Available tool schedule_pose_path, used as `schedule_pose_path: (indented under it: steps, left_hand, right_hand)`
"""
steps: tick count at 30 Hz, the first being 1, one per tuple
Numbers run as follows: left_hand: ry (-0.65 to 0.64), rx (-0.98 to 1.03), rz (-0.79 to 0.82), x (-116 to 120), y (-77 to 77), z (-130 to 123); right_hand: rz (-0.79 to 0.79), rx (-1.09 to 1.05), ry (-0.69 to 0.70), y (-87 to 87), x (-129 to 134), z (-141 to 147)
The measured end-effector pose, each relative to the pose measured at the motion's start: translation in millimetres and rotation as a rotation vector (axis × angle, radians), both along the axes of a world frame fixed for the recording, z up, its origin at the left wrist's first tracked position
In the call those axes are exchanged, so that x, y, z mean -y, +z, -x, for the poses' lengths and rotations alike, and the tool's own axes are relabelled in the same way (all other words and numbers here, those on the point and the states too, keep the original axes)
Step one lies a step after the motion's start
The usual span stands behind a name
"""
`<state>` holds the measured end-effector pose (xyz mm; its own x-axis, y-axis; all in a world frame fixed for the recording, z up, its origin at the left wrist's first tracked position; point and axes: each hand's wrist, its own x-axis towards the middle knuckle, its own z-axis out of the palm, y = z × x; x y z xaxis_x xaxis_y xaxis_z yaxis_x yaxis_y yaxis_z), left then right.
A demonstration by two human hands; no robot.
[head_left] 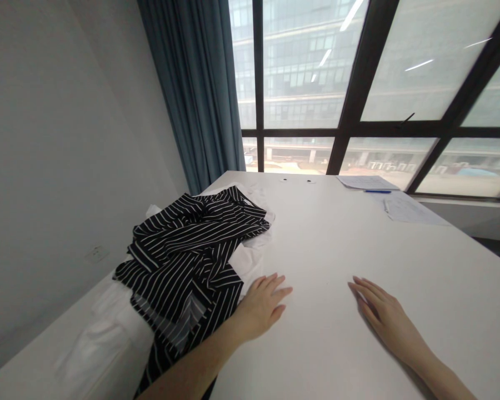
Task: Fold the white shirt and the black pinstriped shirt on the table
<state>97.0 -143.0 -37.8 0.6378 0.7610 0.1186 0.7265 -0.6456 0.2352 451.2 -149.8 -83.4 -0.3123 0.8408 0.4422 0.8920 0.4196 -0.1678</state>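
Observation:
A black garment with white stripes lies crumpled on the left side of the white table. White cloth shows beneath it and along its edges. My left hand is beside the garment's right edge, fingers spread and holding nothing; part of my left forearm crosses over the striped fabric. On the right, my right hand rests on its side near the bare tabletop, fingers stretched out, with nothing in it. The lower end of the garment is partly hidden behind my left forearm.
Printed paper sheets and a blue pen lie at the far right of the table. A grey wall with a socket borders the left side. Behind the table are a blue curtain and large dark-framed windows.

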Motion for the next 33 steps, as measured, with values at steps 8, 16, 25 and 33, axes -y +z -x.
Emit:
schedule_pose_path:
  steps: [8, 16, 25, 33]
  left_hand:
    - [-0.003, 0.012, -0.013, -0.7, 0.4, 0.5]
    - [-0.005, -0.066, -0.005, 4.8, 8.9, -4.4]
    - [0.467, -0.055, -0.440, -50.4, 74.3, 82.4]
    - [0.771, -0.066, -0.370, -54.9, 95.2, 121.0]
  right_hand:
    - [0.023, -0.048, -0.018, 1.5, 1.1, 2.2]
    - [0.032, -0.044, -0.018, -1.0, 0.4, 0.1]
    - [0.029, -0.036, -0.022, 1.3, 2.0, 2.4]
    - [0.023, -0.064, -0.045, 2.5, 3.4, 6.0]
